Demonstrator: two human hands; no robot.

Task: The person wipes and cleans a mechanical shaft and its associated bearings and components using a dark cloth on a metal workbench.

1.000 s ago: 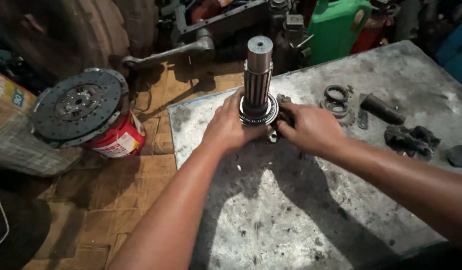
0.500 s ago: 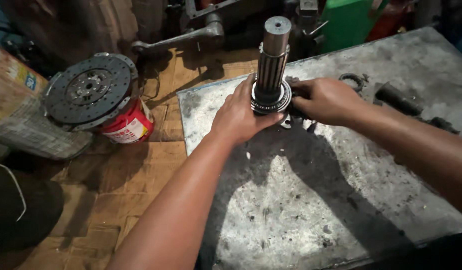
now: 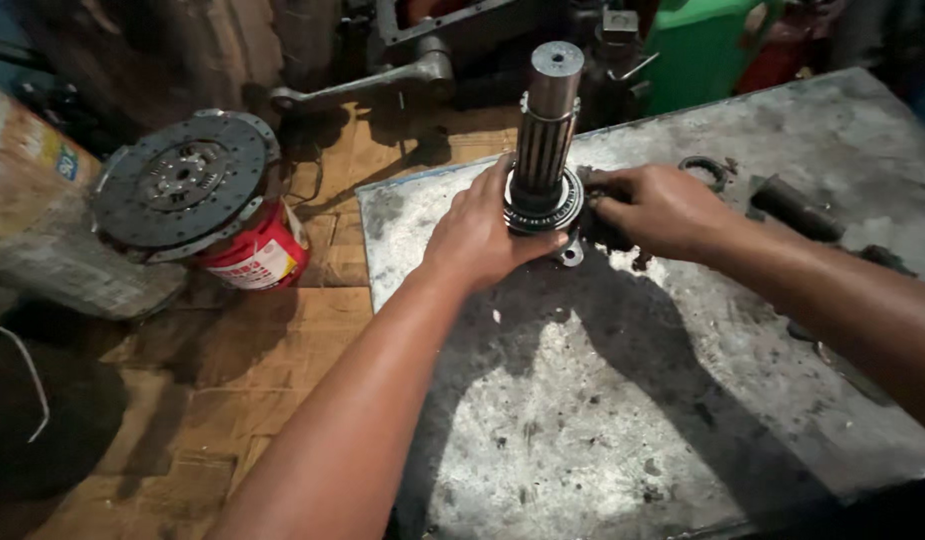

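On a scuffed metal table (image 3: pixel 682 400), we steady an upright splined shaft (image 3: pixel 544 130): our left hand (image 3: pixel 482 235) wraps the bearing ring (image 3: pixel 542 212) at its base, our right hand (image 3: pixel 657 205) grips a dark part just beside it. Nearby, a clutch disc (image 3: pixel 182 180) rests on a red can (image 3: pixel 257 255).

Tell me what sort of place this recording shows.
Most likely a vehicle repair workshop. A grooved steel shaft stands upright on a stained metal table, held at its base by the left hand and right hand. A clutch disc rests on a red can beside it.
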